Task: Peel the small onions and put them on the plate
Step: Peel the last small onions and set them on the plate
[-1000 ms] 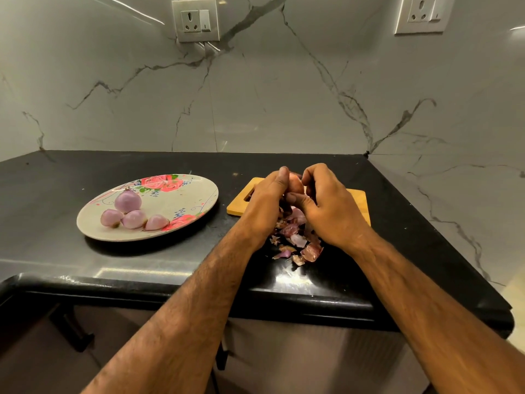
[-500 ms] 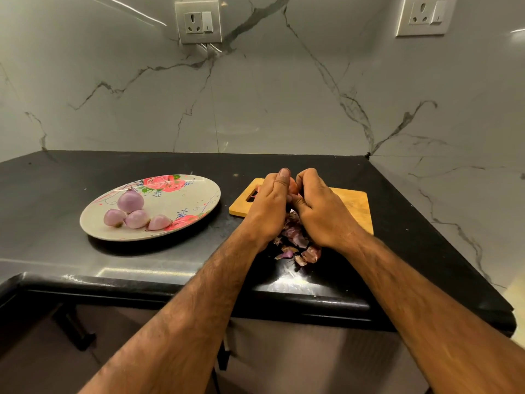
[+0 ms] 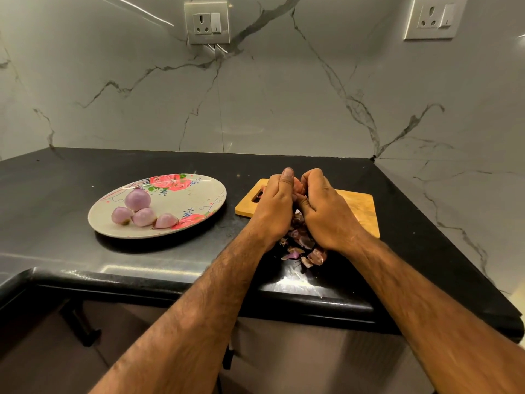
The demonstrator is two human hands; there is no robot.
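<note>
My left hand (image 3: 274,206) and my right hand (image 3: 326,211) are pressed together above the near left part of a wooden cutting board (image 3: 358,206). Both curl round a small onion (image 3: 298,185), of which only a pinkish sliver shows between the fingers. Beneath the hands a heap of purple onion skins (image 3: 305,248) lies on the black counter. To the left stands a floral plate (image 3: 199,194) with several peeled pale purple onions (image 3: 138,198) grouped on its left side.
The black counter (image 3: 56,189) ends in a rounded front edge (image 3: 170,280) close to me and a corner at the right. Marble wall panels rise behind, with two power sockets (image 3: 207,22) high up. Dark cabinet space lies below the counter.
Both hands have closed tighter together round the onion and dropped slightly toward the board. The plate and its onions have not moved.
</note>
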